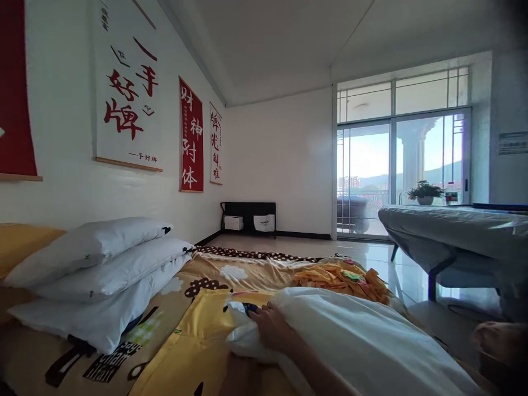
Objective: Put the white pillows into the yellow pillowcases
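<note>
The left hand [270,324] lay on the near end of a white pillow [363,341], its fingers curled down over the bunched fabric at that end and gripping it. The pillow stretched away to the right of this hand, across the lower middle of the view, resting on a yellow cartoon-print bedsheet [206,341].

The right hand [501,344] showed only as a blurred shape at the lower right edge, just beyond the pillow's far end; whether it was open or closed could not be told, nor whether it touched the pillow.

Left of the left hand, well apart from it, three white pillows [103,275] sat stacked one on another against the wall. Beyond the held pillow, farther from both hands, lay a crumpled orange-yellow cloth [342,278]. Above the right hand and farther back stood a table under a grey cover [454,231], with a potted plant [424,192] behind it by the glass sliding door [371,176]. Red-and-white calligraphy scrolls [191,135] hung on the wall above the stacked pillows.
</note>
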`<state>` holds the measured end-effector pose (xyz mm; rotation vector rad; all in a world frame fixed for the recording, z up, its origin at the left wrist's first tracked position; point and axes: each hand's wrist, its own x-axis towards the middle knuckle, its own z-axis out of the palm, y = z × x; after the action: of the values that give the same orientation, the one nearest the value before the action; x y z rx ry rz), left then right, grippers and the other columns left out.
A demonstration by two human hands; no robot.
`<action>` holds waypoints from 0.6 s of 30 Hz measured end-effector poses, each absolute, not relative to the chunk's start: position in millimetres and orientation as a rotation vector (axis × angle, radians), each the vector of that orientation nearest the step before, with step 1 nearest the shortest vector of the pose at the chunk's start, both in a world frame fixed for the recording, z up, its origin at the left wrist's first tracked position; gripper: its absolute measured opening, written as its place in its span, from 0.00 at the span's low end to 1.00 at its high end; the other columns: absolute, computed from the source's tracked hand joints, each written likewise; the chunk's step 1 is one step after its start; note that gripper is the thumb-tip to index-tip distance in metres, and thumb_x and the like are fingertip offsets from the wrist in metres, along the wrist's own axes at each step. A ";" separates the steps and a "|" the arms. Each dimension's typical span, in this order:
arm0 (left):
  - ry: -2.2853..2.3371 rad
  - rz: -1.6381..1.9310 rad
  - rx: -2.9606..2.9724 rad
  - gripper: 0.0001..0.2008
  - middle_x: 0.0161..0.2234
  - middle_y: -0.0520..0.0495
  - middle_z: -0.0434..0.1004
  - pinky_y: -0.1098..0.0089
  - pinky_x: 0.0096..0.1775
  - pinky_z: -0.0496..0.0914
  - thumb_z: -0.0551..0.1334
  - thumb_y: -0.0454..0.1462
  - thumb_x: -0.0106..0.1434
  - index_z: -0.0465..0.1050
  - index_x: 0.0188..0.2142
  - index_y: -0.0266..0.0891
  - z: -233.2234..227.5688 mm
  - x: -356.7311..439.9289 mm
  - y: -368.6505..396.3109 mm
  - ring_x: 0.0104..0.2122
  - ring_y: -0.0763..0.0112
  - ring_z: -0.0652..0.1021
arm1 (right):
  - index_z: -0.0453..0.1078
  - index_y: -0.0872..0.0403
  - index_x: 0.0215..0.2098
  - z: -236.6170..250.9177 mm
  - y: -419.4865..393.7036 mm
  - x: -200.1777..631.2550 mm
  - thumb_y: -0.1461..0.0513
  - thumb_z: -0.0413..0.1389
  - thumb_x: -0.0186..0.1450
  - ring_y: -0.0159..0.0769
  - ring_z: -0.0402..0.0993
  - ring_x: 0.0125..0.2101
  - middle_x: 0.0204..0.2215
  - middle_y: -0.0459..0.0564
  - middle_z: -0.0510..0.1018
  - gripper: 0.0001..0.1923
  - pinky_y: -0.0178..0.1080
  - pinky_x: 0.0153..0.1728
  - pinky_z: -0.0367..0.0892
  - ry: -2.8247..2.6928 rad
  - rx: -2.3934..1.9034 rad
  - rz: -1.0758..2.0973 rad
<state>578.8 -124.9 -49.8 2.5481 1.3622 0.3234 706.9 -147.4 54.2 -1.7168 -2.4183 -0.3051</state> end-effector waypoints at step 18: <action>1.472 0.220 2.780 0.17 0.49 0.33 0.72 0.52 0.54 0.59 0.54 0.40 0.61 0.77 0.43 0.37 -40.6 523.4 -34.3 0.54 0.50 0.69 | 0.77 0.50 0.43 52.6 -96.7 732.4 0.71 0.51 0.42 0.42 0.77 0.39 0.38 0.49 0.81 0.30 0.36 0.36 0.67 -2.464 -1.806 0.210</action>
<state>523.4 -34.3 -40.6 2.7803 1.4725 0.2196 732.4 -96.7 52.6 -1.8062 -2.4636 0.2097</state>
